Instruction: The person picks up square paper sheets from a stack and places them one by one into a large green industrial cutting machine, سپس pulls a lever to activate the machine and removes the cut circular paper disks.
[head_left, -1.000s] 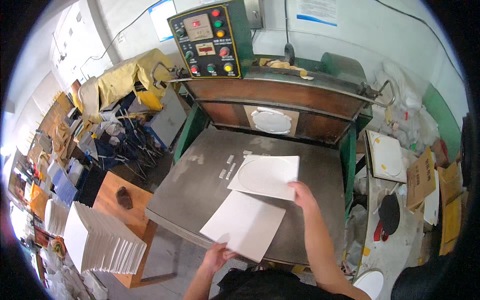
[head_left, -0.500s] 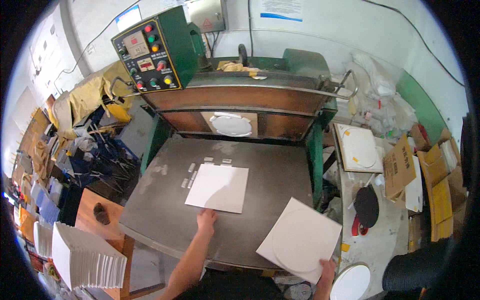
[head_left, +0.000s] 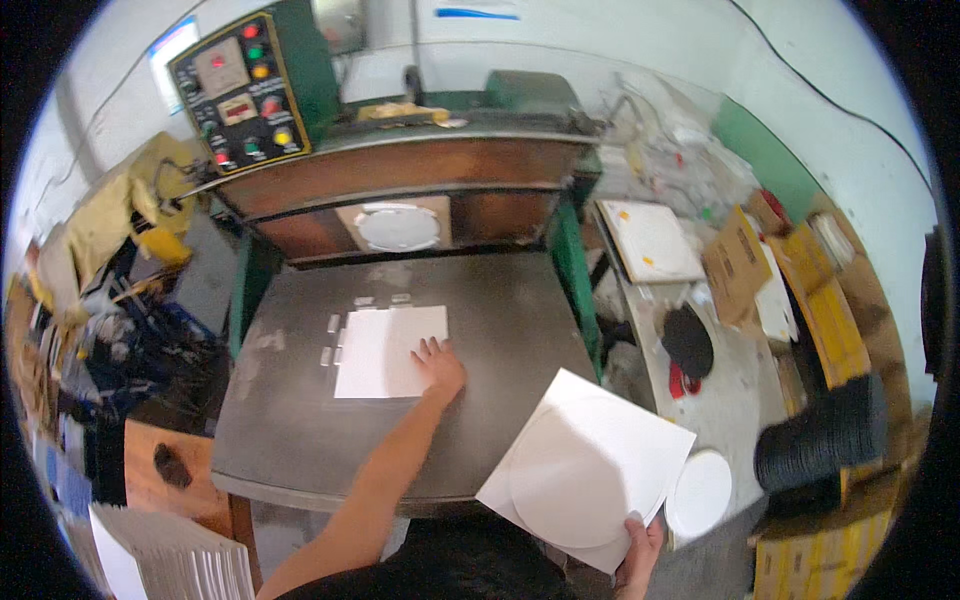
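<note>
1. Left hand (head_left: pixel 440 370): flat, palm down, fingers spread over the right edge of a white square sheet (head_left: pixel 380 350); grip wide, not closed around anything.
2. White square sheet: lies flat on the grey machine bed (head_left: pixel 300 440), mid-bed, a bit left; small pale strips (head_left: pixel 332 323) sit along its left and far edges.
3. Right hand (head_left: pixel 640 550): grip narrow, holding a white square panel (head_left: pixel 590 460) by its near right corner, thumb on top.
4. White square panel: held tilted over the near right corner of the bed, apart from the sheet; large circle outline on its face, shadow across it.
5. Far side: brown upright board (head_left: pixel 400 175) on the green machine, white round piece (head_left: pixel 398 228) at its lower middle. Control panel (head_left: pixel 240 95) far left, coloured buttons.
6. Right: table (head_left: pixel 735 410) with a white disc (head_left: pixel 699 492) near, black disc (head_left: pixel 688 340) beyond, white square board (head_left: pixel 650 242) farthest.
7. Near left: stack of white sheets (head_left: pixel 175 560), edges fanned; dark lump (head_left: pixel 172 466) on a wooden table (head_left: pixel 215 490).
</note>
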